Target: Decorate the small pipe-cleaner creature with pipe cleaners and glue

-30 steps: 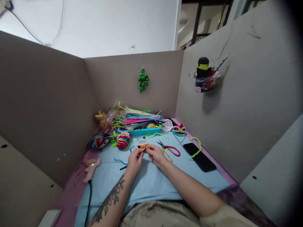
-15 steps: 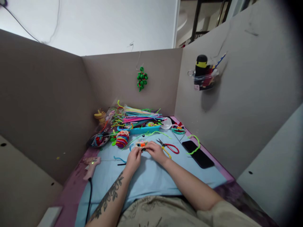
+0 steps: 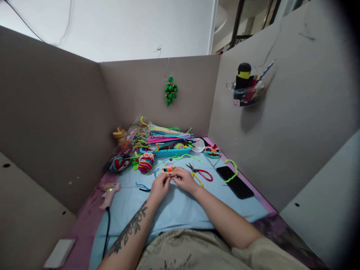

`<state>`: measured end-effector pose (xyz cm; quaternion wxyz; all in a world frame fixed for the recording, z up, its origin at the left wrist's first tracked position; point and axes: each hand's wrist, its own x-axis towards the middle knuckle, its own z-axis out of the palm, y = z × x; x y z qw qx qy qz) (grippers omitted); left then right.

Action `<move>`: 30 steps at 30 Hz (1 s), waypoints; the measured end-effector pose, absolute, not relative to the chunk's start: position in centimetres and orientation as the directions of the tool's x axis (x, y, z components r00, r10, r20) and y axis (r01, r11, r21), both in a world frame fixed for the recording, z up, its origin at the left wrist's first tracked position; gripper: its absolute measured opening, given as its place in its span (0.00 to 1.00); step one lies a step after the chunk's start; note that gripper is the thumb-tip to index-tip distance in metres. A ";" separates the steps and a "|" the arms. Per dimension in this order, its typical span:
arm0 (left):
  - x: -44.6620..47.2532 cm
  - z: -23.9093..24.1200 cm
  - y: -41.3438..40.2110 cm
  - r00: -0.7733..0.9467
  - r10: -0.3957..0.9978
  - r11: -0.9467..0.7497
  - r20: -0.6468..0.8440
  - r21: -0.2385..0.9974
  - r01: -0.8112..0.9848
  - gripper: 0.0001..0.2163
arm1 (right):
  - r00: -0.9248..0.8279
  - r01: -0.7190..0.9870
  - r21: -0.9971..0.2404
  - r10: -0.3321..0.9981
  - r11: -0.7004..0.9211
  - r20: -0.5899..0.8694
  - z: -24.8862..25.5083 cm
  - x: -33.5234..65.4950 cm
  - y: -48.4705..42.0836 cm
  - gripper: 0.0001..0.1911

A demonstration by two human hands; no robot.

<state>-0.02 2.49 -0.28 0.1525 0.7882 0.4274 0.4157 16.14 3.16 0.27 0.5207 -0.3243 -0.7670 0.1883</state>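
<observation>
My left hand (image 3: 160, 185) and my right hand (image 3: 184, 180) meet over the middle of the blue cloth (image 3: 194, 210), fingertips pinched close together. What lies between them is too small to make out. Just beyond the fingertips lies a small piece with orange and pale parts (image 3: 169, 170). To the right of my right hand, scissors (image 3: 201, 173) with red and yellow handles lie with blades apart. Left of my left hand are a short blue pipe cleaner (image 3: 142, 185) and a black strip (image 3: 144, 190).
A blue tray (image 3: 165, 153) heaped with pipe cleaners (image 3: 168, 139) stands at the back. A striped bundle (image 3: 146, 163) sits before it. A pink glue gun (image 3: 110, 195) is at left, a phone (image 3: 239, 187) at right. Partitions (image 3: 157, 93) enclose the table.
My hands stay together, with the fingertips shifted slightly. A dark bit seen at the fingertips before is now hidden. The view has moved a little.
</observation>
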 end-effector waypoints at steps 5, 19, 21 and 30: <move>-0.2 -0.1 2.5 0.232 0.794 -0.580 0.562 0.586 0.566 0.07 | -0.226 0.243 -0.687 0.729 0.685 0.646 0.1 16.2 3.2 0.09; 0.5 -0.2 2.3 0.229 0.802 -0.586 0.552 0.649 0.485 0.08 | -0.197 0.304 -0.650 0.713 0.697 0.673 -0.1 16.4 3.5 0.06; 0.6 -0.2 2.3 0.236 0.799 -0.590 0.553 0.648 0.481 0.08 | -0.192 0.336 -0.614 0.690 0.714 0.698 -0.1 16.3 3.5 0.06; 0.3 -0.3 2.3 0.200 0.771 -0.595 0.604 0.572 0.565 0.07 | -0.161 0.318 -0.634 0.699 0.705 0.697 0.0 16.5 3.6 0.07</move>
